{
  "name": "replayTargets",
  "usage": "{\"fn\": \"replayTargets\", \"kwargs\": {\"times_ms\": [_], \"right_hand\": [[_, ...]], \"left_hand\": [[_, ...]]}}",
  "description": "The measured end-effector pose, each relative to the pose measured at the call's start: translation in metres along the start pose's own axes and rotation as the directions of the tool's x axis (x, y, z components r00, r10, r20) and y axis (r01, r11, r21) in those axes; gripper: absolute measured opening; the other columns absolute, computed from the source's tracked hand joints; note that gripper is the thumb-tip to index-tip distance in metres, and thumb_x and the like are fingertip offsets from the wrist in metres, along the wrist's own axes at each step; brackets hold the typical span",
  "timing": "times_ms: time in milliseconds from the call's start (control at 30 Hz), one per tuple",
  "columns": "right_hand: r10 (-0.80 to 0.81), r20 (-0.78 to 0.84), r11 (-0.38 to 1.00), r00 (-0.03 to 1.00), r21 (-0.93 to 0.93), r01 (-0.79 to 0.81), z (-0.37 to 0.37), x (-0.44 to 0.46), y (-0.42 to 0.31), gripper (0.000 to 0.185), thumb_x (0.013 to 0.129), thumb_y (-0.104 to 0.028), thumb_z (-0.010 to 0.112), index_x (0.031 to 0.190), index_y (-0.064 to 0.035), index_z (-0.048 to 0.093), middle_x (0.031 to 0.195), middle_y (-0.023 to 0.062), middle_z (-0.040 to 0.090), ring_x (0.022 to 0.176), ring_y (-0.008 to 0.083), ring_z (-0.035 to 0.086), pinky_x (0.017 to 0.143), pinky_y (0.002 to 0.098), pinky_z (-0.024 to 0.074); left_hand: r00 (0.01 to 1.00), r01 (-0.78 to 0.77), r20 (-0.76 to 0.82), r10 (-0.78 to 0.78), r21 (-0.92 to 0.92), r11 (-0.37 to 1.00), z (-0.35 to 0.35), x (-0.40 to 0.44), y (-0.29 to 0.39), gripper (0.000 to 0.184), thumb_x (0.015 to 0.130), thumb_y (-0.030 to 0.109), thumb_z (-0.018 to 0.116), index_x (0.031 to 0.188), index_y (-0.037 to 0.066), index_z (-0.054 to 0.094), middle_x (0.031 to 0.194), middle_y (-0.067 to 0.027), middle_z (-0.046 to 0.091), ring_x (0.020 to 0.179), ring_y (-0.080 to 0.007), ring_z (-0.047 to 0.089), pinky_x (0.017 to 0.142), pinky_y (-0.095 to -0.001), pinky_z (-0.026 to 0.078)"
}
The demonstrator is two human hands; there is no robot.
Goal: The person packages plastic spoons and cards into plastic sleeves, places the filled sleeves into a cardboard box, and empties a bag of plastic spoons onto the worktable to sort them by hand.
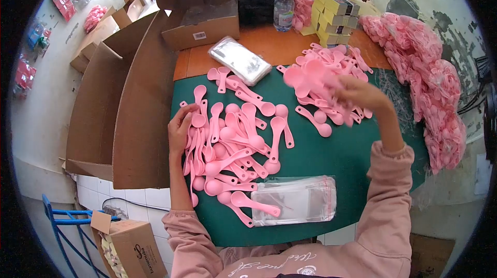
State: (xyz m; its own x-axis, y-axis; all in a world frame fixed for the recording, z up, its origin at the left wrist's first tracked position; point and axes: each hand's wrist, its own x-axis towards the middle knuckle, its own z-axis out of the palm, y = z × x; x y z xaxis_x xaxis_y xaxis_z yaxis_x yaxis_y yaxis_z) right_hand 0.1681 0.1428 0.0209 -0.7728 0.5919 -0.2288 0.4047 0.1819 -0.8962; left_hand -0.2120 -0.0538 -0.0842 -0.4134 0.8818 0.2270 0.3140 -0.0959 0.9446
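A heap of pink plastic measuring spoons (238, 138), with round bowls and holes in their handles, covers the left half of the green tabletop (310, 159). At the heap's left edge, my left hand (181, 125) has its fingers curled against a pink measuring spoon (198, 120); the thumb side is partly hidden. My right hand (357, 93), blurred by motion, is closed on several pink measuring spoons (305, 78) above a second pile (336, 58) at the back right. Clear plastic bags (295, 203) lie near the front edge, partly under spoons.
Open cardboard boxes (140, 102) stand along the left side. At the back are a wrapped pack of bags (239, 60), a water bottle (284, 1) and stacked yellow-edged cards (334, 16). Bagged pink items (435, 81) hang over the right side.
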Motion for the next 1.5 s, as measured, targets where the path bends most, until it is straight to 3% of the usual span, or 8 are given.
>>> {"fn": "replayTargets", "kwargs": {"times_ms": [367,433,533,633,733,967,1233,1500], "right_hand": [[0.096,-0.165,0.920,0.982,-0.362,-0.151,-0.057,0.073,0.012,0.018,0.080,-0.017,0.052,0.088,-0.0014,0.054,0.076,0.0047,0.055,0.074,0.0140,0.053,0.060,0.0295,0.0429],[-0.466,-0.502,0.237,0.728,-0.864,-0.444,-0.029,0.077,0.021,0.033,0.073,-0.014,0.058,0.103,-0.0037,0.050,0.096,0.0137,0.052,0.083,0.0221,0.052,0.073,0.0312,0.0425],[-0.370,-0.064,0.473,0.927,-0.871,0.128,0.018,0.074,-0.007,0.057,0.063,-0.012,0.065,0.115,-0.0079,0.043,0.113,0.0213,0.041,0.103,0.0343,0.042,0.082,0.0417,0.0385],[-0.421,0.349,0.666,0.837,-0.507,0.547,0.077,0.071,0.009,0.065,0.059,-0.017,0.070,0.119,-0.0137,0.043,0.118,0.0206,0.035,0.109,0.0391,0.036,0.086,0.0451,0.0354],[-0.440,0.436,0.431,0.785,-0.665,0.610,0.103,0.068,0.015,0.060,0.056,-0.027,0.074,0.110,-0.0155,0.048,0.114,0.0198,0.036,0.102,0.0359,0.040,0.079,0.0434,0.0386],[-0.350,0.354,0.621,0.867,-0.606,0.498,0.101,0.059,0.030,0.040,0.060,-0.032,0.073,0.088,-0.0107,0.053,0.110,0.0117,0.041,0.100,0.0323,0.037,0.080,0.0415,0.0365],[-0.309,0.140,0.793,0.941,-0.509,0.336,0.101,0.047,0.034,0.036,0.068,-0.038,0.067,0.074,-0.0049,0.056,0.065,0.0098,0.053,0.056,0.0227,0.050,0.054,0.0352,0.0397],[-0.517,-0.191,0.827,0.835,-0.362,0.430,0.095,0.102,0.018,0.025,0.074,-0.024,0.060,0.081,-0.0009,0.063,0.069,0.0120,0.060,0.061,0.0187,0.055,0.059,0.0286,0.0437]], "left_hand": [[1.000,-0.004,-0.005,0.004,-0.001,1.000,0.000,0.000,-0.002,0.023,0.084,0.009,0.045,0.102,-0.002,0.056,0.098,-0.0072,0.059,0.092,-0.0126,0.052,0.084,-0.0244,0.038],[1.000,-0.005,-0.005,0.005,-0.002,1.000,0.000,0.000,-0.002,0.023,0.085,0.009,0.046,0.102,-0.003,0.056,0.098,-0.0071,0.059,0.092,-0.0126,0.052,0.084,-0.0245,0.038],[1.000,-0.001,-0.009,0.001,0.005,1.000,0.000,-0.001,0.002,0.024,0.085,0.010,0.046,0.102,-0.003,0.056,0.098,-0.0071,0.059,0.092,-0.0126,0.052,0.084,-0.0244,0.038],[1.000,0.002,0.000,-0.002,0.004,1.000,0.000,0.000,-0.001,0.024,0.085,0.011,0.046,0.102,-0.003,0.056,0.098,-0.0070,0.059,0.092,-0.0125,0.052,0.083,-0.0243,0.038],[1.000,-0.007,0.001,0.007,0.011,1.000,-0.001,-0.001,-0.003,0.024,0.085,0.011,0.046,0.102,-0.003,0.056,0.098,-0.0069,0.059,0.092,-0.0123,0.052,0.083,-0.0241,0.038],[1.000,-0.016,0.011,0.016,0.004,1.000,-0.001,0.000,-0.002,0.024,0.085,0.010,0.046,0.102,-0.003,0.056,0.098,-0.0070,0.059,0.092,-0.0122,0.052,0.083,-0.0238,0.038],[1.000,-0.001,0.003,0.001,-0.002,1.000,-0.001,0.000,-0.003,0.023,0.085,0.009,0.045,0.102,-0.002,0.056,0.098,-0.0069,0.059,0.092,-0.0124,0.053,0.083,-0.0239,0.039],[1.000,-0.021,-0.008,0.021,0.009,1.000,-0.001,0.000,-0.005,0.023,0.085,0.009,0.046,0.102,-0.003,0.056,0.097,-0.0072,0.059,0.091,-0.0120,0.053,0.082,-0.0241,0.039]]}}
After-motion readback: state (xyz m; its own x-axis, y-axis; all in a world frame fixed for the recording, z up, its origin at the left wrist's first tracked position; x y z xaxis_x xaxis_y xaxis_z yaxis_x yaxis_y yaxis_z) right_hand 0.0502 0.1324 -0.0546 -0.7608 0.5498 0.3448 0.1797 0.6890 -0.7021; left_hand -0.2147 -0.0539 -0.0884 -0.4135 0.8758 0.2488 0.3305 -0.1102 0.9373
